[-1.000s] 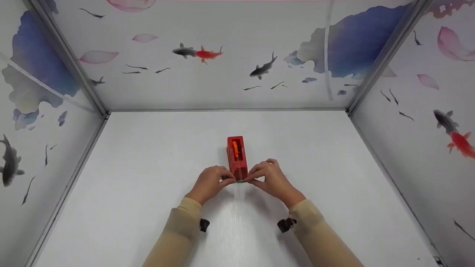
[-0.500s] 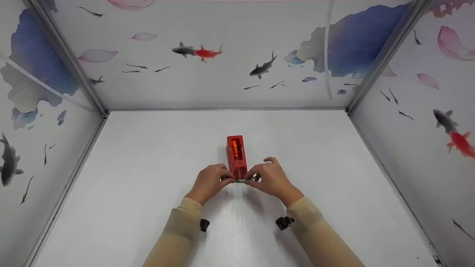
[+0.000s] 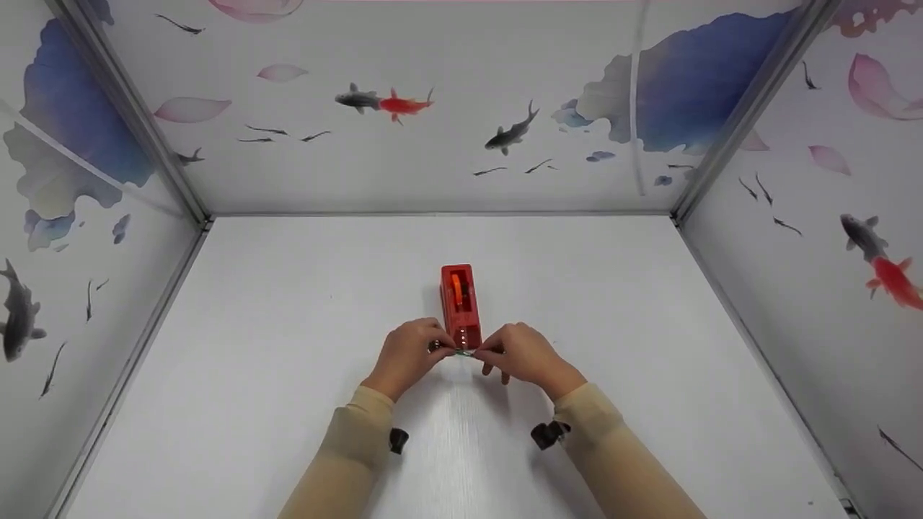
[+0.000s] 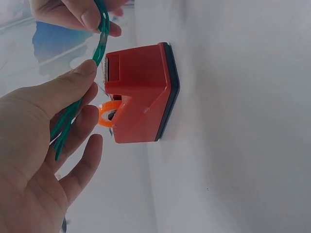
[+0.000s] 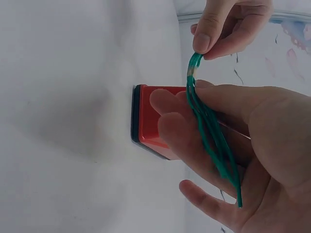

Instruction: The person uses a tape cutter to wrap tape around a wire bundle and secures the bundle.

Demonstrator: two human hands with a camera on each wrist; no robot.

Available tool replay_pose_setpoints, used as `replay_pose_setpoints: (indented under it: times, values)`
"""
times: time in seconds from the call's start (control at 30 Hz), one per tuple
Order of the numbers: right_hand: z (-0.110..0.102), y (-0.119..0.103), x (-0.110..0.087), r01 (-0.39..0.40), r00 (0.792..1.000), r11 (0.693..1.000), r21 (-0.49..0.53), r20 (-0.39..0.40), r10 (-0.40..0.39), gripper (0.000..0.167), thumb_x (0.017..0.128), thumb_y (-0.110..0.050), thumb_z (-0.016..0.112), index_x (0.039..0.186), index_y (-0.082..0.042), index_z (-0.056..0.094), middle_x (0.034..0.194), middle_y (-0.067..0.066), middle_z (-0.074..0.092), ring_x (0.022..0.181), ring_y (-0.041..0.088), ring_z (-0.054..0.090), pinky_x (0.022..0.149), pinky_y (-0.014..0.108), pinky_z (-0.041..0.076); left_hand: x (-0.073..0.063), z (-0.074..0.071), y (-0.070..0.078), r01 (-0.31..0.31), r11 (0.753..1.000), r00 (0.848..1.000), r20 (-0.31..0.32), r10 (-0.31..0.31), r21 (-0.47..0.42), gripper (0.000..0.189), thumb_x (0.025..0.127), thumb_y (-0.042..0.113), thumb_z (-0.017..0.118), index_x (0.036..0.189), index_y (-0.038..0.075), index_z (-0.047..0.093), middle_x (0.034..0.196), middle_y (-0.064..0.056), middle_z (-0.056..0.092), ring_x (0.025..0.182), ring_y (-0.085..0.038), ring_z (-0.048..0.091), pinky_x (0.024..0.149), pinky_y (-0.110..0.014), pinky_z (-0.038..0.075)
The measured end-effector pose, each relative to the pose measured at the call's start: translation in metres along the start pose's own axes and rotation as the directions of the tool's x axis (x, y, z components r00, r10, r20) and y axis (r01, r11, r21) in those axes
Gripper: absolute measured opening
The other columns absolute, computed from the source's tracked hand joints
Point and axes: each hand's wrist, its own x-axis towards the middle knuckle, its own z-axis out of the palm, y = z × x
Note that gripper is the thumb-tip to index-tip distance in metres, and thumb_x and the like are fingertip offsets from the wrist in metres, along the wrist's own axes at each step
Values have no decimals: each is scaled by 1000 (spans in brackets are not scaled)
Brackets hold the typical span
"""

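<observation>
Between both hands, in front of the tape dispenser, is a bundle of thin green strands (image 5: 214, 131). A small pale band, looking like clear tape, wraps its middle. My left hand (image 3: 407, 357) pinches one end between thumb and index finger; loose strand ends lie across that palm in the left wrist view. Thumb and fingers of my right hand (image 3: 530, 357) hold the bundle just past the band, the other fingers loosely extended. Right behind the hands stands the red tape dispenser (image 3: 461, 303), with an orange roll core (image 4: 108, 114) and a toothed cutter edge (image 4: 105, 70).
The dispenser has a dark base (image 4: 167, 92) and rests on a white tabletop (image 3: 288, 288). Printed wall panels (image 3: 433, 166) with fish and petals enclose the back and both sides, joined by metal frame strips.
My right hand has rolled over: its fingers, raised beside the dispenser earlier, now point down below the bundle. My left hand keeps its pinch nearly in place. The dispenser has not moved.
</observation>
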Motion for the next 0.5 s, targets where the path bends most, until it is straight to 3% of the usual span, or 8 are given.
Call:
replay_pose_setpoints:
  times: [0.17,0.33,0.5]
  values:
    - [3,6,0,-12,1000,997,73,6,11,20,99,-27,70,105,-12,83,88,4,79,71,25,71,59,27,52,-2,1,0,-12,1000,999,-30,13,27,13,83,24,87,95,20,85,90,6,75,79,-10,65,87,-34,54]
    - [3,9,-1,-2,1000,986,165,-5,2,20,98,-26,73,108,-10,82,92,9,79,80,40,69,51,25,46,-2,0,-1,-31,999,998,-58,32,14,12,82,23,88,94,22,84,89,7,75,79,-10,65,86,-36,51]
    - [3,11,-2,7,998,978,211,-60,6,21,94,-24,78,108,-9,82,92,8,80,78,28,69,60,27,51,-4,2,-1,-44,999,997,-65,44,-2,18,83,22,88,100,22,82,89,7,73,78,-8,65,82,-34,51]
